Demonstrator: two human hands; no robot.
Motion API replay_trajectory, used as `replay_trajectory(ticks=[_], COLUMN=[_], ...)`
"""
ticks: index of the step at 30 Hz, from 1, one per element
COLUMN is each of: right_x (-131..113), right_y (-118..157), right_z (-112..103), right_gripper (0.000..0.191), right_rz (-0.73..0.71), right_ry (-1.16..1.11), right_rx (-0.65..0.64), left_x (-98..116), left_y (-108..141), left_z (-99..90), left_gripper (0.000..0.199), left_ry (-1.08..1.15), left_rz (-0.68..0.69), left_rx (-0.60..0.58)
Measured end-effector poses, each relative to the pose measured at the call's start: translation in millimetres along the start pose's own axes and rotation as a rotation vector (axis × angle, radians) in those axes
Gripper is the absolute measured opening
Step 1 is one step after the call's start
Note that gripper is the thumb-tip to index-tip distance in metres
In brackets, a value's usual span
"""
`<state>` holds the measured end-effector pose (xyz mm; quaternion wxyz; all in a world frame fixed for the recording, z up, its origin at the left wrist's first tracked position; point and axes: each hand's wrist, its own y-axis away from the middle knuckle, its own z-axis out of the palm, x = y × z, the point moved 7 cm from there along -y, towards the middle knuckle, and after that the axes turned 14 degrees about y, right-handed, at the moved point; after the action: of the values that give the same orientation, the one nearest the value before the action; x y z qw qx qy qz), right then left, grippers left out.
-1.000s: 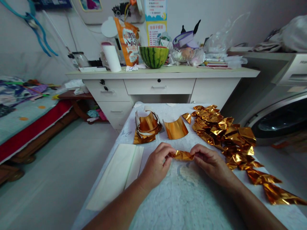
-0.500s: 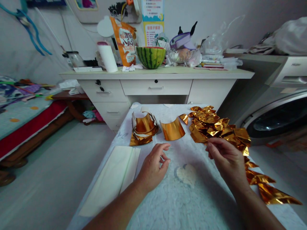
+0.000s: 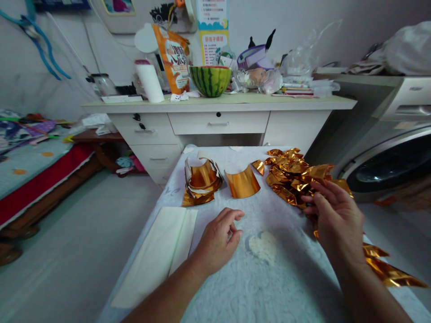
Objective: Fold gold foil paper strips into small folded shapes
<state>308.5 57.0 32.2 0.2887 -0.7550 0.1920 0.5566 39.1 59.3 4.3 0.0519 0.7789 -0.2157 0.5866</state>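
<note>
My left hand (image 3: 219, 240) rests loosely curled over the cloth-covered table (image 3: 262, 287), thumb and fingers apart, with nothing in it. My right hand (image 3: 338, 220) is at the near side of a pile of folded gold foil pieces (image 3: 289, 172); its fingers are spread and their tips reach the foil. I see nothing gripped in it. Beyond my left hand lies a single curved gold foil sheet (image 3: 243, 184). Left of that sheet is a curled stack of gold foil sheets (image 3: 201, 176) with pale backs. One small folded foil piece (image 3: 258, 167) sits apart from the pile.
A folded pale sheet (image 3: 155, 255) lies along the table's left side. More folded foil (image 3: 392, 269) trails down the right edge. Behind stands a white desk (image 3: 242, 105) bearing a cut watermelon (image 3: 210, 81) and an orange pouch (image 3: 173, 60). A washing machine (image 3: 393, 134) is at right.
My right hand has moved right onto the foil pile, and its pinched fingers have spread. Foil pieces near it have shifted. My left hand has barely moved.
</note>
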Motion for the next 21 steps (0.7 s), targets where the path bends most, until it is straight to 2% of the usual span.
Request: replay_trajectory(ticks=[6,10,15,21], right_x=[1.3,-9.0,-10.1,4.4], right_y=[0.4,9.3,24.2,28.5], right_z=[3.7,4.3,17.5,39.6], right_gripper=[0.054,0.045,0.021,0.022], right_rz=[0.008,-0.062,-0.130,-0.219], right_ry=[-0.064,-0.061,0.111,0.406], right_rx=[-0.033,-0.023,-0.120,-0.265], left_x=[1.1,0.9,-1.9,-4.3], left_y=[0.8,1.4,0.9,0.8], left_z=[0.8,1.4,2.9,3.9], left_gripper=[0.036,0.035,0.028,0.023], left_ry=[-0.012,-0.014,-0.023,-0.036], left_rz=[-0.006,-0.004,-0.007,-0.002], left_rx=[-0.023,-0.035,-0.055,-0.061])
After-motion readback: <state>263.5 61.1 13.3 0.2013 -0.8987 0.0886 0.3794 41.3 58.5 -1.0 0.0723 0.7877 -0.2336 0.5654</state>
